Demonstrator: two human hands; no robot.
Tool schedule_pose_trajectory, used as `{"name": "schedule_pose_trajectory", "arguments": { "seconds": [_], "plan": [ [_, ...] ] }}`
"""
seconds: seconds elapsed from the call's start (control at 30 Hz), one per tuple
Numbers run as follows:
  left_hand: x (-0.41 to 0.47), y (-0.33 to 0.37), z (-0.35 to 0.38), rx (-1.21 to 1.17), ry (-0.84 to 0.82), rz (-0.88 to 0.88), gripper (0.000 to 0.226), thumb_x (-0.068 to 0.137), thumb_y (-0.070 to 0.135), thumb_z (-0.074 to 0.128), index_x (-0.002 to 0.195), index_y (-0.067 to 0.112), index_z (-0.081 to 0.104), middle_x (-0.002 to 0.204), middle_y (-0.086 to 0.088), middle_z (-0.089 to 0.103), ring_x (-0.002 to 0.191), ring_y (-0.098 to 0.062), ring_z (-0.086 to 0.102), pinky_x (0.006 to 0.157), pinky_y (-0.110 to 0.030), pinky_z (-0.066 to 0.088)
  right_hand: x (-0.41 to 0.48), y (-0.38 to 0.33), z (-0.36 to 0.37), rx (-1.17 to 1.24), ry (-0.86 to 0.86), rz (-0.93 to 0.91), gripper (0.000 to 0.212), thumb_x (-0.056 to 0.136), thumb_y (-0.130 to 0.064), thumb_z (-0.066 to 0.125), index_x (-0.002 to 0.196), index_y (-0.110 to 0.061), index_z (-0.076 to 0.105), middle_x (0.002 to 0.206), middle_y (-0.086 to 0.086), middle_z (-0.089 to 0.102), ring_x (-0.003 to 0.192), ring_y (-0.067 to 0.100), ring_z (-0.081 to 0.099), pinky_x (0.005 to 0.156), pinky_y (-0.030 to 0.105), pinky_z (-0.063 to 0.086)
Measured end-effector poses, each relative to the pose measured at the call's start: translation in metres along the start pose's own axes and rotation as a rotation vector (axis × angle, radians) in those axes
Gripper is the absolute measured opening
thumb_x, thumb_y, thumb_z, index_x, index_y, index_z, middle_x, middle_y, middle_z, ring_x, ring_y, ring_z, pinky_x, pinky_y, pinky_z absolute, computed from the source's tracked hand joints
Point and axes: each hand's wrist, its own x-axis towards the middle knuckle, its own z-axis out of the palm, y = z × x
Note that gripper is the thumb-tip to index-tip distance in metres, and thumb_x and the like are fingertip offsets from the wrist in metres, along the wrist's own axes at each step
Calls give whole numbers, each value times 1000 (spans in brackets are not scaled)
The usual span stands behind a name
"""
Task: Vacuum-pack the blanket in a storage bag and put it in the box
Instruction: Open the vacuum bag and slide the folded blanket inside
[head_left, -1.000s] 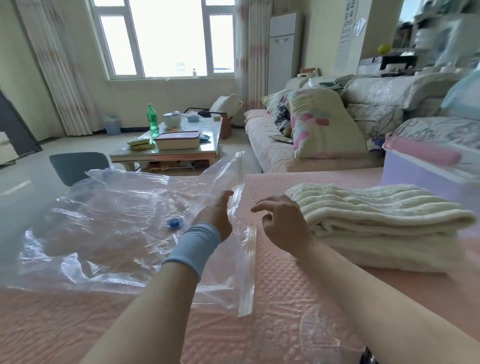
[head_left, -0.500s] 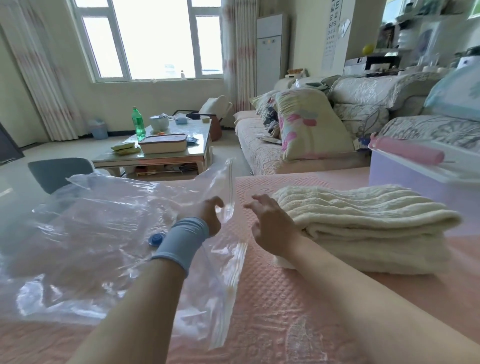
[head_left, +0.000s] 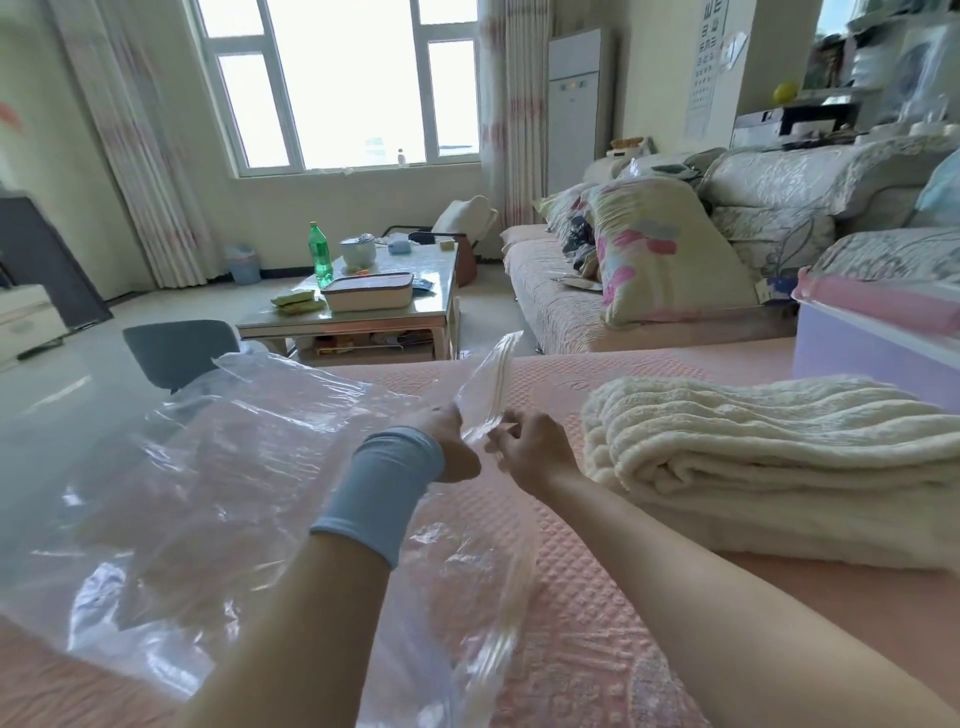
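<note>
Daylight is pouring in through the window (head_left: 337, 83) at the back, which is blowing out to flat white, and the room is sitting bright and evenly lit. The glossy floor (head_left: 47, 405) is glaring pale, and the storage bag (head_left: 208, 467) is throwing white glints off its creases. Shadows are falling soft (a faint one is lying under the blanket (head_left: 779, 467)). The curtain (head_left: 130, 156) is bowing toward the left edge, and the shelves (head_left: 883, 52) at upper right are looking slightly soft.
</note>
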Motion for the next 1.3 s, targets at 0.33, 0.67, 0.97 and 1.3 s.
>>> {"name": "schedule_pose_trajectory", "arguments": {
  "seconds": [0.33,0.67,0.97,1.3],
  "plan": [
    [24,-8,3,-191,542,158,40,85,-14,43,100,23,46,96,-10,66,73,-26,60,71,-35,55,3,1,-30,-527,127,51,25,89,-29,52,95,-14,71,97,8,74,94,31,69,76,31,50],
    [26,-26,-7,-179,402,183,48,91,0,55,105,43,71,128,1,64,102,-19,65,93,-30,53,3,-17,-16,-463,223,-173,31,94,-39,57,118,-19,62,104,5,72,98,30,66,76,33,47],
    [23,-45,-21,-289,702,24,54,87,-6,48,118,32,68,129,2,64,109,-21,63,96,-30,50,19,9,-29,-446,270,-14,22,96,-22,54,98,-9,71,96,14,72,94,35,68,73,33,47],
    [46,-11,18,-909,174,255,78,84,-12,57,152,12,27,155,-7,34,135,-22,44,88,-19,51,-5,-26,-13,450,-187,308,23,99,-19,46,107,-6,62,88,13,67,66,28,67,70,49,61]
  ]
}}
